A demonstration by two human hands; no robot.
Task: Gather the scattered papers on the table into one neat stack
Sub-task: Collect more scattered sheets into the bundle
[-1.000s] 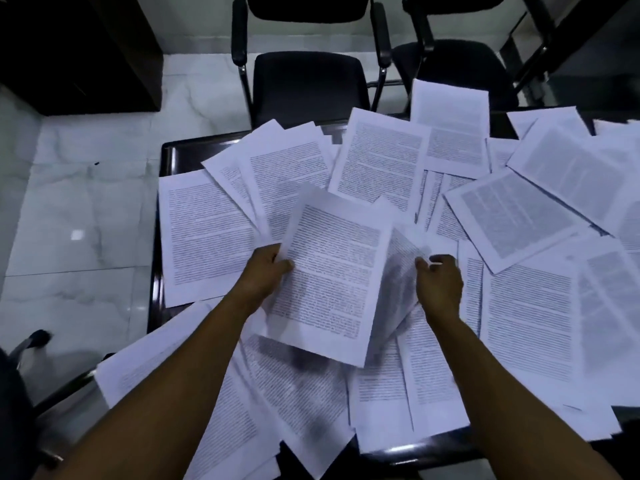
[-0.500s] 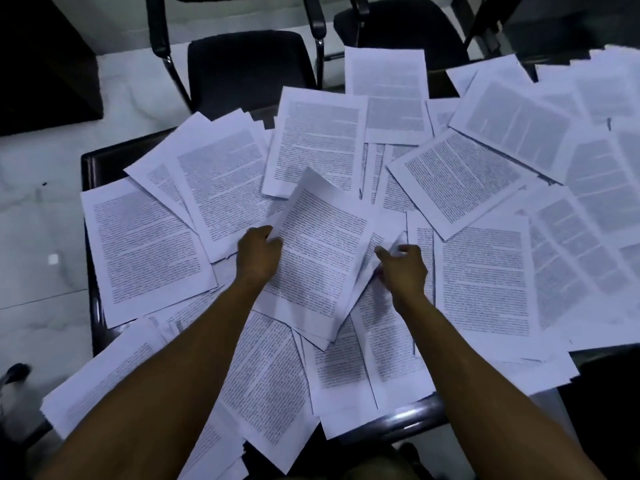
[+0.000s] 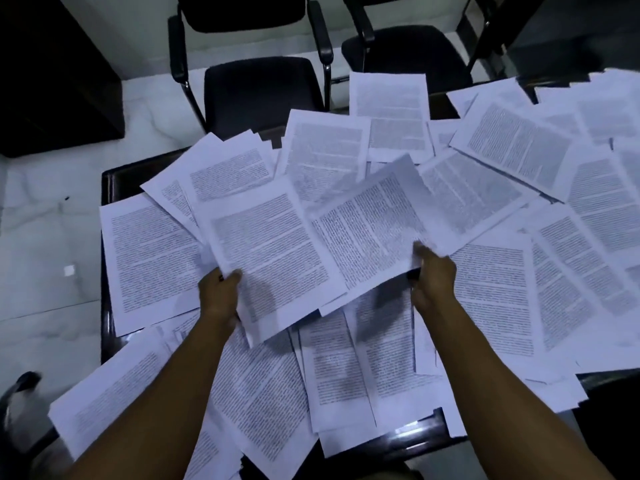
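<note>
Several printed white sheets (image 3: 149,258) lie scattered and overlapping across a dark table (image 3: 114,174). My left hand (image 3: 218,292) grips the near left edge of a raised sheet (image 3: 266,251), thumb on top. My right hand (image 3: 433,275) pinches the near right corner of a second raised sheet (image 3: 374,223), which tilts up to the right and overlaps the first. Both held sheets hover above the pile in the middle of the table. More sheets (image 3: 339,368) lie beneath my forearms, some hanging over the near edge.
Two black armchairs (image 3: 259,88) (image 3: 408,50) stand at the table's far side. A dark cabinet (image 3: 52,81) fills the upper left. Pale marble floor (image 3: 48,258) lies to the left. Papers on the right (image 3: 568,244) spread beyond the frame.
My right hand has lifted a sheet off the pile and swung it up toward the left-hand sheet. My left hand has shifted from the sheet's side edge to its near edge. The camera moved back.
</note>
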